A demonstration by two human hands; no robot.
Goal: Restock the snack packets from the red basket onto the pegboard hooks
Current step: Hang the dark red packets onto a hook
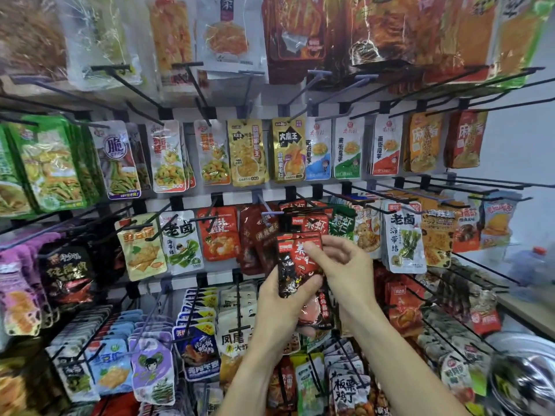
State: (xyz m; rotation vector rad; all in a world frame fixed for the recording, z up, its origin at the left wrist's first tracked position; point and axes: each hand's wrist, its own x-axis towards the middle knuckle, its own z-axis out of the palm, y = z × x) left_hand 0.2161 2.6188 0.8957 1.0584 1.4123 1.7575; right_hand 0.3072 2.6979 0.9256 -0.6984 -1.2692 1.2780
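Observation:
My left hand grips a small stack of dark red and black snack packets from below, with more packets fanned beneath it. My right hand pinches the top right edge of the front packet between thumb and fingers. The stack is held just below a hook that carries matching red packets in the third row of the pegboard. The red basket is out of view.
Long black hooks jut out towards me across every row, hung with many snack packets. A green-packet row hangs at left, purple packets lower left. A shiny metal object sits at lower right beside a wooden ledge.

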